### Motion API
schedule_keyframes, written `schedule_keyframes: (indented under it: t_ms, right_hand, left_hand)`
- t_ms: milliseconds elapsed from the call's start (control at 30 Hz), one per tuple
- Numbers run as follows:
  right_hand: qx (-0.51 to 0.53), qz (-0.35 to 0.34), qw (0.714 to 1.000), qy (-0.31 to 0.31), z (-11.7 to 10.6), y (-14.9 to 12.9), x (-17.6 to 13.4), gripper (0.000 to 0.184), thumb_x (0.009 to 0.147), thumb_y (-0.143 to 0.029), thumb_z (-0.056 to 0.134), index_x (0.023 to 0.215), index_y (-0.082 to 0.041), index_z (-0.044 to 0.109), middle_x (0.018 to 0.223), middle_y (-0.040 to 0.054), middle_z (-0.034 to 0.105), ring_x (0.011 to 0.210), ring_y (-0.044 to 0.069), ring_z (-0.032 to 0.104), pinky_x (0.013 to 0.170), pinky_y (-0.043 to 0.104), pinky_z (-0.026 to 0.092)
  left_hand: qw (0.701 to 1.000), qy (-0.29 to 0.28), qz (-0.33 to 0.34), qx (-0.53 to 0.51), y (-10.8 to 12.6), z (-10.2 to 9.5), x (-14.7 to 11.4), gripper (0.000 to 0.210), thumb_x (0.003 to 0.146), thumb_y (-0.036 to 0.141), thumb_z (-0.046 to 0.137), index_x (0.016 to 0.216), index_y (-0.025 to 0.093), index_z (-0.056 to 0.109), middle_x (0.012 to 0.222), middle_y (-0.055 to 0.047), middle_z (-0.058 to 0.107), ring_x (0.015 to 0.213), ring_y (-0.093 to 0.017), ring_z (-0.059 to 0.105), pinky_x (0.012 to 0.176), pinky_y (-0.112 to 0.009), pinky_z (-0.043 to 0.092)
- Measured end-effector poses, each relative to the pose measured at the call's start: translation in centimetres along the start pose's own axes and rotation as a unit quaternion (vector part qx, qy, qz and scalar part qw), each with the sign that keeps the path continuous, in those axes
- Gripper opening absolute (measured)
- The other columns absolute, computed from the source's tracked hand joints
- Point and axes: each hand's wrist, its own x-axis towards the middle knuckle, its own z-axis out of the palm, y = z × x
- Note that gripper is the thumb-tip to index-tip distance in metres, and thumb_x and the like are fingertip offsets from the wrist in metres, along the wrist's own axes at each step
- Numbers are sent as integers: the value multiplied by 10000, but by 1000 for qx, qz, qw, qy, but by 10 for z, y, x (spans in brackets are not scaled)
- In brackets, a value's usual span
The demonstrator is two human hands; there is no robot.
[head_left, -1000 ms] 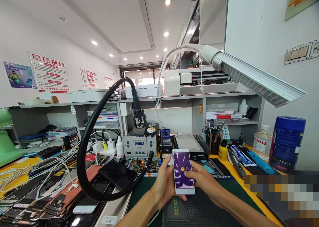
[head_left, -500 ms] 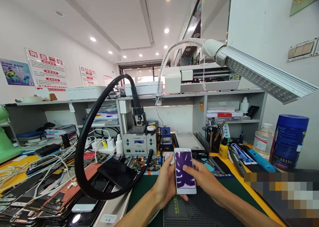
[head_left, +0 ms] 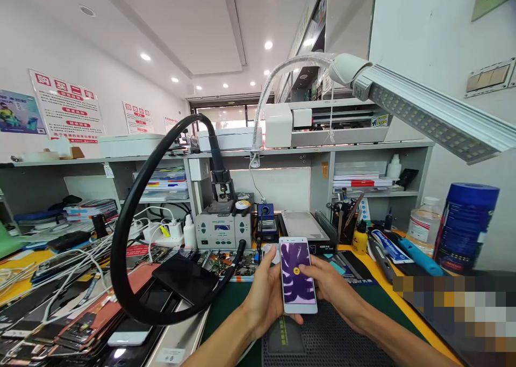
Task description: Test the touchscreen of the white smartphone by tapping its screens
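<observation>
A white smartphone [head_left: 298, 289] with a lit purple-and-white screen is held upright in front of me, above a black textured mat [head_left: 330, 340]. My left hand [head_left: 262, 292] grips its left side, the thumb along the edge and fingers behind it. My right hand [head_left: 328, 281] closes on the right side, its thumb over the middle of the screen. Beside that thumb tip shows a small yellow round mark. Fingers behind the phone are mostly hidden. Under it lies a dark pad with yellow-green lettering [head_left: 284, 335].
A black hose [head_left: 116, 238] loops from the hot-air station [head_left: 220, 232] across the left. Stacked phones and screens [head_left: 80, 329] fill the left side. At right stand a blue canister [head_left: 467, 227], a clear bottle [head_left: 423, 222] and tools. An LED lamp [head_left: 435, 120] hangs overhead.
A yellow round mark now shows on the phone's screen by my right thumb, which sits slightly farther right on it. The view has shifted slightly; both hands still hold the phone.
</observation>
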Motion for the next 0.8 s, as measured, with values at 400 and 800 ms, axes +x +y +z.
schedule_keyframes:
  t_ms: [400,800]
  right_hand:
    - [-33,-39,999,8,3,0,1,395,814,-532,690,1019,-198,647,856,19,690,785,210,651,690,308,488]
    - [-44,-42,998,14,1,4,3,318,849,-438,642,1054,-195,646,901,30,697,829,224,657,726,317,484]
  left_hand:
    - [1000,7,0,5,-2,0,0,764,900,747,361,1282,145,636,944,-140,668,703,-238,658,448,-317,550]
    - [1000,1,-6,4,-3,0,0,764,900,747,373,1315,153,614,998,-155,681,701,-240,668,476,-337,568]
